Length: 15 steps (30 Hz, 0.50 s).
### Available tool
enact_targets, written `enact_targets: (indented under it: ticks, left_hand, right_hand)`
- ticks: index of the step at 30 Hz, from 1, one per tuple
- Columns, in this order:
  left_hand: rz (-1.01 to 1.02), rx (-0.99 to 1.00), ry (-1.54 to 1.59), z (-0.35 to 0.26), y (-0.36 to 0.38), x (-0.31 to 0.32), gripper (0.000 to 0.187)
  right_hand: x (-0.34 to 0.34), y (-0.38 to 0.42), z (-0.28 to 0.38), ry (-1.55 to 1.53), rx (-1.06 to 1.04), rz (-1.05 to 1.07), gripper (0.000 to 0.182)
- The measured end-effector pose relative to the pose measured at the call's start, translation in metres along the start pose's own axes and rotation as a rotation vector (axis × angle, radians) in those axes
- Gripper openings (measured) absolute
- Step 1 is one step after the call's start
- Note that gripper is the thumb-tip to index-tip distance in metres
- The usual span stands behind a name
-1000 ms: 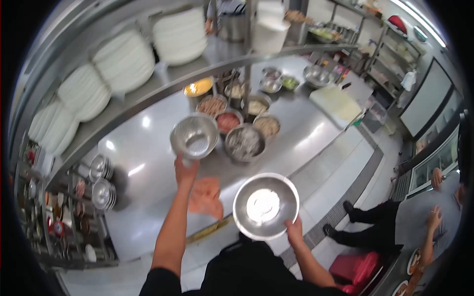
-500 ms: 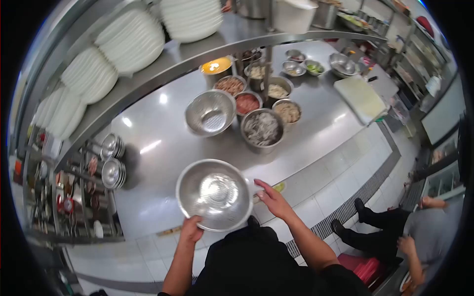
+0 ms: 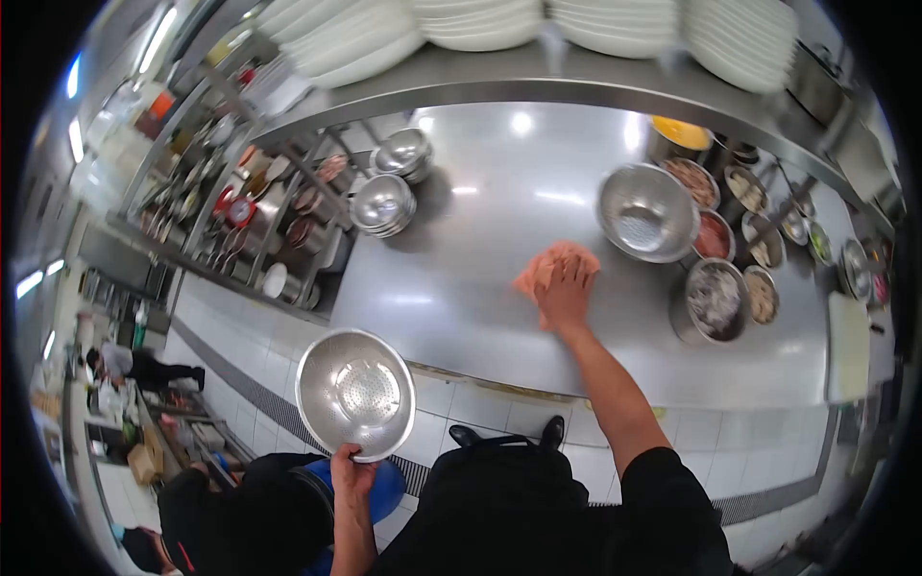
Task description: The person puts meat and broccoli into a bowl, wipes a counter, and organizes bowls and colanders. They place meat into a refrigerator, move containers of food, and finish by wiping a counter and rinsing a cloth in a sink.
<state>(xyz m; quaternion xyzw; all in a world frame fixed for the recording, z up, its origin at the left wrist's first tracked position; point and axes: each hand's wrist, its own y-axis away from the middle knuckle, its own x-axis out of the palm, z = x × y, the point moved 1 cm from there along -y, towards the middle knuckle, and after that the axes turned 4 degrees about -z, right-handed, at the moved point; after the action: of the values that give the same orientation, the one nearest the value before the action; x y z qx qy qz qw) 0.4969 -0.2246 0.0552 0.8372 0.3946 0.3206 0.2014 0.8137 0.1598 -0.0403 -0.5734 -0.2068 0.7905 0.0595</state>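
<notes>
Orange-pink cloth (image 3: 531, 278): crumpled, lying on the bare grey stainless-steel table (image 3: 451, 317), around mid-surface. Right hand (image 3: 567, 296): palm down on the cloth, fingers extended and slightly spread, laid over it rather than clenched around it.

Round silver metal colander with a perforated base (image 3: 357, 392): held in the air off the table's near edge, left of the cloth, tilted, inside facing the camera. Left hand (image 3: 352, 470): closed on the colander's lower rim, thumb over the edge; remaining fingers hidden.

Right of the cloth, on the table: second silver metal colander (image 3: 645, 216); near it, a deep cylindrical steel pot (image 3: 686, 322) of greyish-white pieces, contents not identifiable. Far right: pale rectangular cutting board (image 3: 848, 346). Left end: nested round shiny steel bowls (image 3: 382, 202). Above the far side: long grey steel shelf (image 3: 499, 96) bearing stacked white plates (image 3: 615, 24).

Lower left, beside the left arm: another person in black clothing (image 3: 245, 518), next to a rounded blue object (image 3: 387, 488), partly hidden.
</notes>
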Motion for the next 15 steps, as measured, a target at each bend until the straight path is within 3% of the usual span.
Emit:
enact_targets:
  ticks: [2, 5, 7, 9, 11, 12, 13, 15]
  left_hand:
    - [-0.248, 0.050, 0.084, -0.014, 0.018, 0.022, 0.052]
    - [-0.199, 0.063, 0.139, -0.028, -0.013, -0.027, 0.052]
    - [-0.262, 0.068, 0.156, -0.042, -0.034, -0.045, 0.049]
    - [-0.173, 0.066, 0.200, -0.064, -0.057, -0.064, 0.052]
    - [-0.138, 0.108, 0.228, -0.099, -0.073, -0.062, 0.056]
    - [-0.145, 0.142, 0.286, -0.113, -0.084, -0.073, 0.054]
    - [-0.161, 0.131, 0.272, -0.128, -0.092, -0.087, 0.054]
    - [-0.179, 0.138, 0.280, -0.163, -0.110, -0.107, 0.055]
  right_hand:
    - [0.018, -0.033, 0.039, -0.043, -0.013, -0.021, 0.060]
    - [0.057, -0.037, 0.125, -0.096, -0.154, -0.095, 0.054]
    - [0.078, -0.008, 0.202, -0.249, -0.291, 0.254, 0.060]
    - [0.058, 0.037, 0.266, -0.432, -0.436, 0.013, 0.042]
    - [0.033, 0.023, 0.306, -0.354, -0.487, 0.613, 0.018]
    - [0.023, 0.024, 0.312, -0.417, -0.484, 0.450, 0.027]
    - [0.026, 0.020, 0.314, -0.408, -0.388, 0.528, 0.026]
    - [0.045, 0.006, 0.305, -0.295, -0.467, 0.410, 0.025]
